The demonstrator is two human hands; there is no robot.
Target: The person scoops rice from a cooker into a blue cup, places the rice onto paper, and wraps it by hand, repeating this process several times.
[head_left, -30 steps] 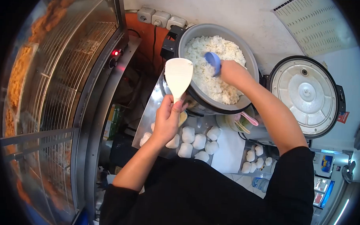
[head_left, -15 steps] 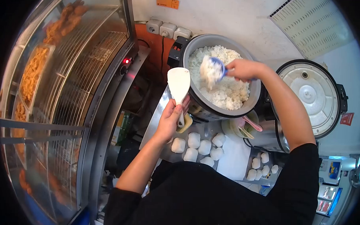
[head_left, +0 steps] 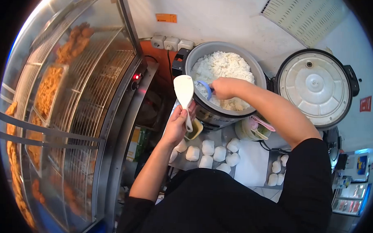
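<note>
White rice [head_left: 231,66] fills much of a large round cooker [head_left: 260,76]. My right hand [head_left: 226,88] is closed on the handle of a blue scoop [head_left: 205,89], which is down in the rice at the pot's near left side. In front of the pot's left rim, my left hand [head_left: 180,121] grips the handle of a white paddle [head_left: 183,90], its flat blade pointing up. Several rounded white rice portions [head_left: 208,147] lie on the metal counter below, beside a white sheet [head_left: 250,162].
A glass display case [head_left: 71,112] with fried food stands at the left. The cooker's open lid [head_left: 315,82] is at the right. A container [head_left: 251,129] with pink-handled utensils sits by the pot, and a small yellowish container [head_left: 195,130] is near my left hand. More portions [head_left: 276,169] lie at the right.
My right hand has moved left and down, taking the scoop from above the rice into it at the near left side. The left hand still holds the paddle upright. The view has shifted slightly.
</note>
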